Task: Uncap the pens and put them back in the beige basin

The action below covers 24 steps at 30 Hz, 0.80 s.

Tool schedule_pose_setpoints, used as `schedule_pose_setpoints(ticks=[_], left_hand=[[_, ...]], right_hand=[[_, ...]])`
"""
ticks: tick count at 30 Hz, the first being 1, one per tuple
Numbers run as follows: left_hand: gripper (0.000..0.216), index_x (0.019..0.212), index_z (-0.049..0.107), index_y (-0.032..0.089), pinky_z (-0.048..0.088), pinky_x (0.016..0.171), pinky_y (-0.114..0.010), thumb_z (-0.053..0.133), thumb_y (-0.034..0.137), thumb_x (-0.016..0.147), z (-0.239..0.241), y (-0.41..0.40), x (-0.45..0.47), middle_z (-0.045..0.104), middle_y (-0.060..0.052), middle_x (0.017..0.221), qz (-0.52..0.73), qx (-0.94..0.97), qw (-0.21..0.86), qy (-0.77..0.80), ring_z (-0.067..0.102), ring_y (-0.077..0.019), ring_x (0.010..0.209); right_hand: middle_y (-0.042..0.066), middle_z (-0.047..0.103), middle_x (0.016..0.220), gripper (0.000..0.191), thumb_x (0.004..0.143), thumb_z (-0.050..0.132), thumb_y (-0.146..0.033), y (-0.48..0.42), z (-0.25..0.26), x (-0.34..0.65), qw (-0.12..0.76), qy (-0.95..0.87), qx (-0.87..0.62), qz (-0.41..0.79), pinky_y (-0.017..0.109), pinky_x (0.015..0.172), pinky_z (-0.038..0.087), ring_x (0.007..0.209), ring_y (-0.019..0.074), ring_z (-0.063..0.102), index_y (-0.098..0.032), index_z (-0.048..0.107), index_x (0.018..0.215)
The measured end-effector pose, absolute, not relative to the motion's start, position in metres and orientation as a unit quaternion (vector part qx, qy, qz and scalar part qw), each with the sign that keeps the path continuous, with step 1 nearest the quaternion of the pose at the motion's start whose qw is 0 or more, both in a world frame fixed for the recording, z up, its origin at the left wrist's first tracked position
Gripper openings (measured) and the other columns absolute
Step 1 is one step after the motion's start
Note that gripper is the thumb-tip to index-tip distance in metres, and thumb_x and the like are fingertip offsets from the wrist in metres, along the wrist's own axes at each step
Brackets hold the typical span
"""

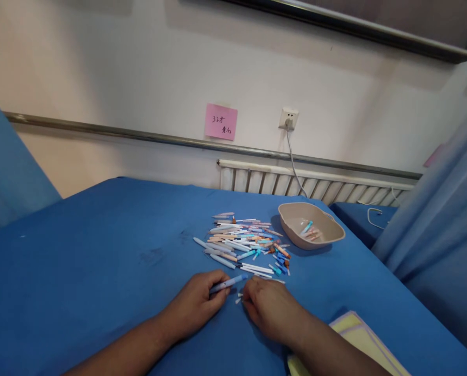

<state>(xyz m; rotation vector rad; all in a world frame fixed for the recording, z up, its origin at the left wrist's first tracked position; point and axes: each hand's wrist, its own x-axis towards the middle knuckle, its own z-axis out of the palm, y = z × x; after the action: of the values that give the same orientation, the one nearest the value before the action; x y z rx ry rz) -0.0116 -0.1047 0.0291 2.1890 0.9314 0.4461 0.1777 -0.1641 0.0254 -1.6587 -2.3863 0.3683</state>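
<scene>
Pinched between the thumb and fingers of my left hand (205, 300) is a pale blue pen (228, 283), tilted with its bluer end toward the right. My right hand (270, 308) is closed just beside that end, its fingertips turned down and partly hidden. Small white pieces (238, 298) show at its fingers, too small to name. Beyond both hands spreads a pile of pen parts (237, 243): grey, white and orange barrels and thin white sticks. Short blue, teal and orange pieces (282, 258) lie at the pile's right side.
A beige basin (291, 232) with several pens in it stands right of the pile. Yellow cloth or paper (354, 334) lies by my right forearm. The blue-covered table (100, 261) ends near a white radiator (268, 180); blue curtains (444, 250) hang at the sides.
</scene>
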Motion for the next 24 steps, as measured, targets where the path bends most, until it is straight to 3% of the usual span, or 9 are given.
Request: schedule_pose_setpoints(ticks=[6,14,24], left_hand=[[0.019,0.077,0.056,0.017,0.035,0.059,-0.019,0.042,0.025,0.085,0.027,-0.104,-0.012,0.053,0.004,0.068,0.172,0.846,0.346,0.367,0.047,-0.0121,0.064],[0.017,0.075,0.055,0.017,0.033,0.057,-0.019,0.043,0.024,0.085,0.025,-0.103,-0.013,0.049,0.005,0.065,0.180,0.847,0.349,0.359,0.044,-0.0109,0.061],[0.019,0.073,0.054,0.017,0.032,0.057,-0.019,0.042,0.026,0.086,0.025,-0.104,-0.013,0.047,0.005,0.065,0.174,0.845,0.351,0.364,0.044,-0.0111,0.061]], right_hand=[[0.005,0.067,0.088,0.016,0.085,0.045,-0.021,-0.164,0.028,0.180,0.098,-0.793,-0.583,0.144,0.024,0.066,0.037,0.082,0.0180,0.062,-0.018,0.059,0.092],[0.010,0.068,0.084,0.018,0.084,0.040,-0.013,-0.162,0.029,0.177,0.063,-0.786,-0.602,0.127,0.026,0.060,0.034,0.075,0.0199,0.063,-0.014,0.057,0.090],[0.004,0.062,0.074,0.009,0.082,0.044,-0.011,-0.156,0.014,0.202,0.190,-0.739,-0.599,0.245,0.021,0.056,0.031,0.064,0.0130,0.053,-0.018,0.050,0.081]])
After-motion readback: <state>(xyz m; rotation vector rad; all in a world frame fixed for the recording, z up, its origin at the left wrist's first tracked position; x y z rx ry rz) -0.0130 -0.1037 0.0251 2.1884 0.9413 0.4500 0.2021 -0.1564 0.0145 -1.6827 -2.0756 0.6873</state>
